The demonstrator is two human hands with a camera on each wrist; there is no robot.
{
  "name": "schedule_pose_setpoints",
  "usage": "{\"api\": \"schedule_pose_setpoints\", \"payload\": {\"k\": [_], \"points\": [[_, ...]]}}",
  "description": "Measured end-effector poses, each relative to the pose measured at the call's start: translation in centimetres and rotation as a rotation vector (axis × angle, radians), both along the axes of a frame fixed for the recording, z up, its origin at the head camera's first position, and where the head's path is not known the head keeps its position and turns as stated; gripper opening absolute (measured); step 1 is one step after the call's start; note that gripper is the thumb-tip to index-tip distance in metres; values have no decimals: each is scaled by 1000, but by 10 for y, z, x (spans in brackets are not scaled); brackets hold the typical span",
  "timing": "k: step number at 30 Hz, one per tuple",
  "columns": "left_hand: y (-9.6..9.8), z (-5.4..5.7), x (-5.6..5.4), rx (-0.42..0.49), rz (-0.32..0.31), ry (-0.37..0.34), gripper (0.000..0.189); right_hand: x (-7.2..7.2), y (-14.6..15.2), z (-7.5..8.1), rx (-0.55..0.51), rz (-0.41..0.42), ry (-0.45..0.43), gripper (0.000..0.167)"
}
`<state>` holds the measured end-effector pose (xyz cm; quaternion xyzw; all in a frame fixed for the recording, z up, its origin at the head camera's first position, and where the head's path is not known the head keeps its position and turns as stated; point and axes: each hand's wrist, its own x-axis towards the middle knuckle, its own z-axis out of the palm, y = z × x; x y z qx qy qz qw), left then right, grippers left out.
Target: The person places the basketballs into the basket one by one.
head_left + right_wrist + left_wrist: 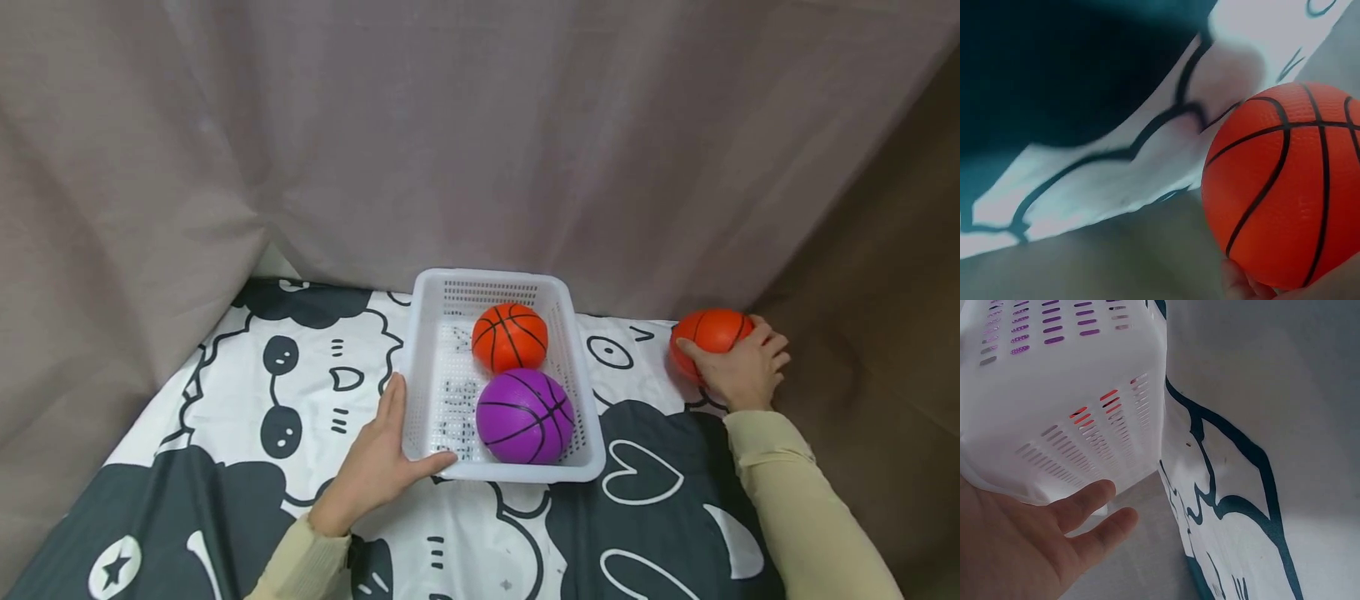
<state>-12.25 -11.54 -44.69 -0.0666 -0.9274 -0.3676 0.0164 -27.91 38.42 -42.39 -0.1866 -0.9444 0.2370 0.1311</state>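
Observation:
A white perforated plastic basket (517,474) stands at the middle of the cloth in the head view. Inside it, an orange toy basketball (510,333) lies behind a larger purple one (528,417). My left hand (375,467) rests against the basket's left near corner, fingers straight along the side and thumb over the near rim. The left wrist view shows fingers (1094,503) extended beside the basket's slotted wall (1066,381). At the far right, my right hand (742,371) grips another orange basketball (708,333), its fingers round the right side. Most of those fingers are hidden in the right wrist view.
A black-and-white cartoon-print cloth (225,417) covers the surface under the basket. Grey-brown curtain fabric (420,142) hangs behind it, and a darker fabric (885,333) borders the right side near the right hand.

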Motion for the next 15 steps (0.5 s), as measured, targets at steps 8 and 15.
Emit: {"api": "schedule_pose_setpoints", "payload": {"k": [8, 15], "points": [[-1, 0, 1, 8, -3, -20, 133, 9, -38, 8, -20, 124, 104, 108], [-1, 0, 1, 2, 1, -4, 130, 14, -57, 20, -32, 198, 125, 107]]}}
